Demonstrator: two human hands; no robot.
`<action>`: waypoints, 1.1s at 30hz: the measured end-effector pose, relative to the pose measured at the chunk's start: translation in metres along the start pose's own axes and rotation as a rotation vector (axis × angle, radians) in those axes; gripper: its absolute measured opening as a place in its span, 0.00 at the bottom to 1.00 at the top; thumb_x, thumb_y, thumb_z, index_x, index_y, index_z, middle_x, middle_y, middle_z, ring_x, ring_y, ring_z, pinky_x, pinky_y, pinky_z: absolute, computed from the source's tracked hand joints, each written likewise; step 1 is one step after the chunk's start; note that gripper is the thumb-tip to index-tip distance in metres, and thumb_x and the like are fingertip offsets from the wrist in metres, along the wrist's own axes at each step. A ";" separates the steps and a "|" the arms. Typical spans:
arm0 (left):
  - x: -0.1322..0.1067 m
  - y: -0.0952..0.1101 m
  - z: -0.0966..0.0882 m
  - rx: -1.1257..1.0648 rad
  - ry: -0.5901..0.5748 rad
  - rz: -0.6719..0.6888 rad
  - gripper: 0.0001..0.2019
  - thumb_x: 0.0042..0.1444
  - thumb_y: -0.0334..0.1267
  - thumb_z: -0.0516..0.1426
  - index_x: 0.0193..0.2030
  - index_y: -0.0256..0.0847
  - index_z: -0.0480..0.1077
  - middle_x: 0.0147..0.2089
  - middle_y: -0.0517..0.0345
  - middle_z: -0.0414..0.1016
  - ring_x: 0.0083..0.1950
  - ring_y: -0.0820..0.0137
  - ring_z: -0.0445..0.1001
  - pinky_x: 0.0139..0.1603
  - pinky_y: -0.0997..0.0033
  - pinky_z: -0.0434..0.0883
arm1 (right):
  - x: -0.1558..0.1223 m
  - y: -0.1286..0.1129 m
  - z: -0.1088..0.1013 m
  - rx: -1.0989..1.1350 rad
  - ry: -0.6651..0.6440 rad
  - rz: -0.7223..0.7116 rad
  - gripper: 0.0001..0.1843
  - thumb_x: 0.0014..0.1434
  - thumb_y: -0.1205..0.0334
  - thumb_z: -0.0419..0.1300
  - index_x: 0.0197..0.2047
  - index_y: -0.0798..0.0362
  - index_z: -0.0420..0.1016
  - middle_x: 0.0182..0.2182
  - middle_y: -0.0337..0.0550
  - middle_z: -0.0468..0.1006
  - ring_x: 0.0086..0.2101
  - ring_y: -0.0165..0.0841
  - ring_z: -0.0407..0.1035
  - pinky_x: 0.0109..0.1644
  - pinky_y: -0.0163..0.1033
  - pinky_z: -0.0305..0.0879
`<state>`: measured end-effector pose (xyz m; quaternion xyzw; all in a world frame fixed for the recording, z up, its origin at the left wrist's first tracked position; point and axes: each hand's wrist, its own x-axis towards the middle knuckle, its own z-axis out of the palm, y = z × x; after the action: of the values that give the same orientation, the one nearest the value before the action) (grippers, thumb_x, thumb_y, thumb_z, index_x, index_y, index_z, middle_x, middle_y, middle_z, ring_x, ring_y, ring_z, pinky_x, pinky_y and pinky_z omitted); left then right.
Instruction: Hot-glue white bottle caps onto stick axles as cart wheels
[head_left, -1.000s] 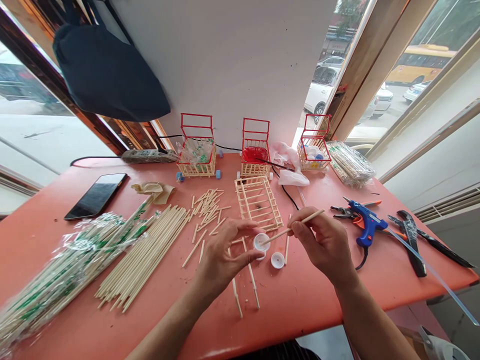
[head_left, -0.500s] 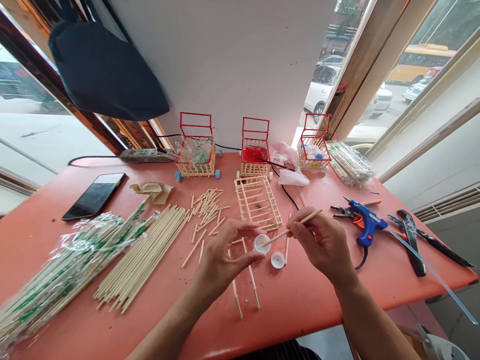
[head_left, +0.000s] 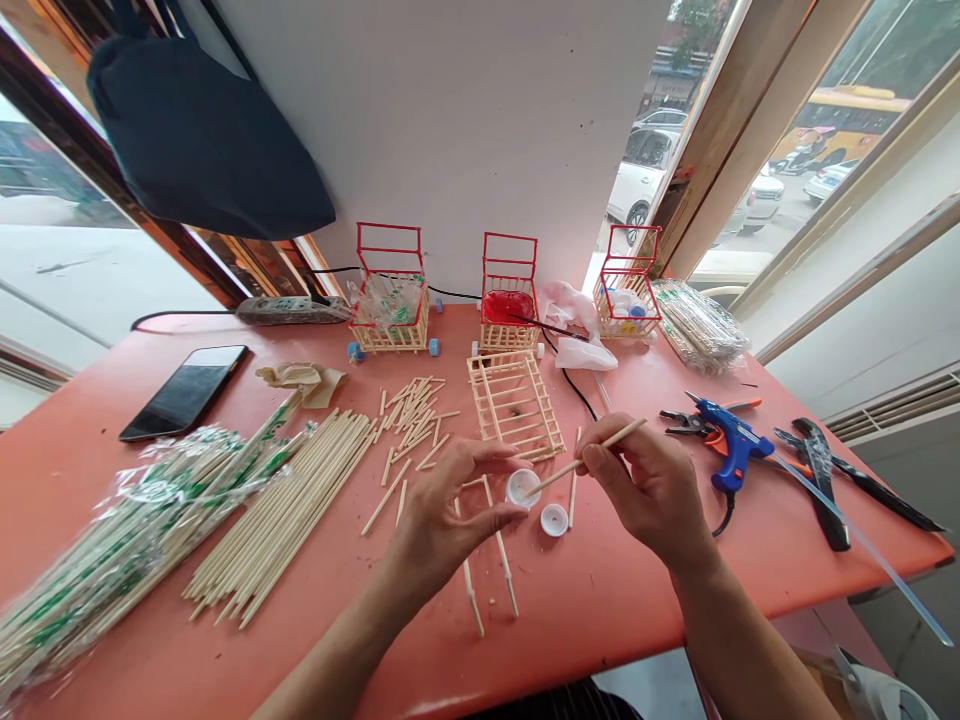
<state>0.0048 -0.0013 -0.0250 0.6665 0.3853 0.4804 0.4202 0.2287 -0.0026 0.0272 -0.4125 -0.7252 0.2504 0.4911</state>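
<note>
Between thumb and fingers, my left hand (head_left: pixel 457 500) grips a white bottle cap (head_left: pixel 523 489), its hollow side facing me. My right hand (head_left: pixel 645 490) pinches a thin wooden stick (head_left: pixel 621 433), whose lower end meets the inside of the cap. Just below lies a second white cap (head_left: pixel 554 520) on the table, beside another short stick (head_left: pixel 574 495). Behind my hands rests a flat stick frame (head_left: pixel 517 405). A smaller stick frame (head_left: pixel 506 570) lies partly under my left hand.
Small stick carts, one a red-handled cart (head_left: pixel 390 300), line the back. Cut sticks (head_left: pixel 412 415), long sticks (head_left: pixel 285 520) and a phone (head_left: pixel 184 393) lie left. To the right are a blue glue gun (head_left: pixel 735 445), pliers (head_left: pixel 686 424) and black-handled cutters (head_left: pixel 825 490).
The camera view has shifted very slightly. Both hands hold nearly the same pose, with the stick's end still at the cap's inside.
</note>
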 end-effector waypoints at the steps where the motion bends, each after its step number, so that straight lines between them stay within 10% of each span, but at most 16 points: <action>1: 0.000 0.000 0.000 0.001 -0.003 0.003 0.20 0.56 0.41 0.71 0.53 0.44 0.73 0.47 0.52 0.84 0.50 0.61 0.85 0.54 0.62 0.80 | 0.000 0.000 0.000 -0.005 0.001 0.002 0.10 0.70 0.64 0.58 0.34 0.50 0.72 0.31 0.41 0.79 0.28 0.31 0.70 0.30 0.38 0.65; 33: 0.000 -0.002 -0.001 0.056 -0.009 0.022 0.21 0.56 0.43 0.70 0.54 0.45 0.74 0.48 0.52 0.84 0.51 0.61 0.84 0.52 0.63 0.81 | -0.003 0.001 0.001 -0.028 -0.022 -0.074 0.08 0.71 0.67 0.57 0.38 0.49 0.72 0.32 0.40 0.78 0.29 0.32 0.71 0.32 0.39 0.65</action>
<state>0.0040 -0.0004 -0.0263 0.6843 0.3892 0.4712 0.3978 0.2289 -0.0047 0.0251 -0.3894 -0.7487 0.2264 0.4864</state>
